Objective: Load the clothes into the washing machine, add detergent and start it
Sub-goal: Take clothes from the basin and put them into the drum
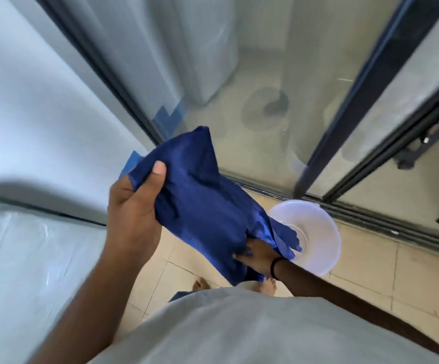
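My left hand (131,214) and right hand (259,254) each held a tight grip on the blue cloth (202,195), just above the white basin (315,232).

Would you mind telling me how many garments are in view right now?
1. A blue garment, gripped at its upper end by the left hand and at its lower end by the right hand, above a white basin. Others may be hidden.

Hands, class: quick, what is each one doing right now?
Left hand: grips the blue cloth.
Right hand: grips the cloth's lower end, above the basin.
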`<action>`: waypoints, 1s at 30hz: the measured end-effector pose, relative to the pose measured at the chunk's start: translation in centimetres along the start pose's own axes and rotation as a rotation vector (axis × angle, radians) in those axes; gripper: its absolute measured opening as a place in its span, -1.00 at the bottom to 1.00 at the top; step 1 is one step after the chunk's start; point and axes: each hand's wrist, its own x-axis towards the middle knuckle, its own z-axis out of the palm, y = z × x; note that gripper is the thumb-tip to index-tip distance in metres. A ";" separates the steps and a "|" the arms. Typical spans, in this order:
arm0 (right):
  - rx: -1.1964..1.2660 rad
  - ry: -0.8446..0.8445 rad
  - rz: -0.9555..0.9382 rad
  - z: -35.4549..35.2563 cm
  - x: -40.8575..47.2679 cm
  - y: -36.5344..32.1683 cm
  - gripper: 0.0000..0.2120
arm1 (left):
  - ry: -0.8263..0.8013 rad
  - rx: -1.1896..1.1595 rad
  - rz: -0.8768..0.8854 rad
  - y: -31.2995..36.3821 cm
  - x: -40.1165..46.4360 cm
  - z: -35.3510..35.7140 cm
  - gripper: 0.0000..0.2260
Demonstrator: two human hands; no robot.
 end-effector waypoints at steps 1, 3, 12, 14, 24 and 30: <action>-0.026 -0.032 -0.002 0.5 0.6 -1.6 -0.80 | 0.021 0.002 -0.003 -0.3 -0.3 -1.0 -0.82; -0.086 -0.064 0.008 1.9 1.3 -4.2 -0.73 | 0.083 0.033 -0.003 -1.1 -0.3 -3.1 -0.82; -0.173 0.217 -0.257 -0.3 -2.0 -14.5 -0.59 | 0.071 0.623 0.021 -7.2 -1.5 -17.0 -0.70; -0.180 0.320 -0.394 -1.4 -3.6 -19.4 -0.55 | -0.054 0.661 -0.045 -8.0 -2.3 -17.3 -0.63; 0.431 0.633 -0.811 -2.9 -7.9 -27.4 -0.76 | -0.176 0.757 0.202 -5.5 -0.8 -14.6 -0.64; 0.349 0.672 -0.433 4.0 -3.8 -15.9 -0.37 | -0.076 0.558 0.283 -1.9 -0.7 -13.8 -0.56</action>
